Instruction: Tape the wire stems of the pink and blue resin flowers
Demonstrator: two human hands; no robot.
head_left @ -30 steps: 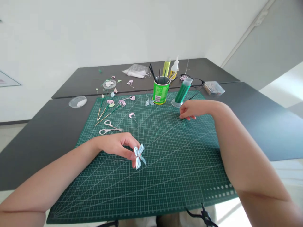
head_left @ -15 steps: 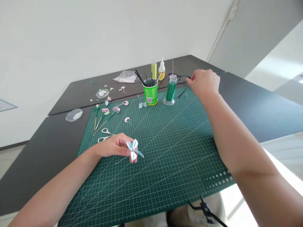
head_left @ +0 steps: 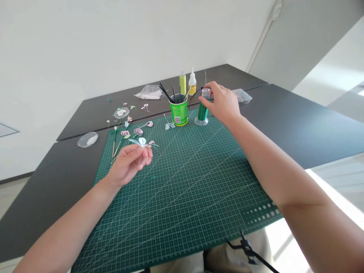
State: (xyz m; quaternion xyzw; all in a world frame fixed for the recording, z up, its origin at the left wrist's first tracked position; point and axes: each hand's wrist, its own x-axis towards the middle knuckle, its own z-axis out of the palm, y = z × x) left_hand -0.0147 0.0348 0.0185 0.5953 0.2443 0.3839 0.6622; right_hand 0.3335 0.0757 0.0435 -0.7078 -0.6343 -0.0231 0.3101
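Observation:
My left hand (head_left: 131, 162) is closed in a pinch on the thin stem of a pale blue leaf sprig (head_left: 141, 141), raised above the green cutting mat (head_left: 182, 182). Around the upper part of a spool of green thread (head_left: 203, 113), the thumb and fingers of my right hand (head_left: 223, 100) are closed. The spool stands upright on its clear base at the mat's far edge. Black-framed glasses (head_left: 194, 93) lie behind it, mostly covered by my right hand. Scissors are hidden behind my left hand.
Left of the spool stands a green can (head_left: 179, 113) holding dark sticks. Beyond it are a glue bottle (head_left: 192, 83) and a yellow spool (head_left: 182, 83). Pink flowers on sticks (head_left: 124, 133) lie at left, near clear dishes (head_left: 88, 140). A clear box (head_left: 241, 96) sits at right.
My right hand has left the glasses and moved left onto the green thread spool. My left hand has risen and turned with the leaf sprig, which now shows more from the side.

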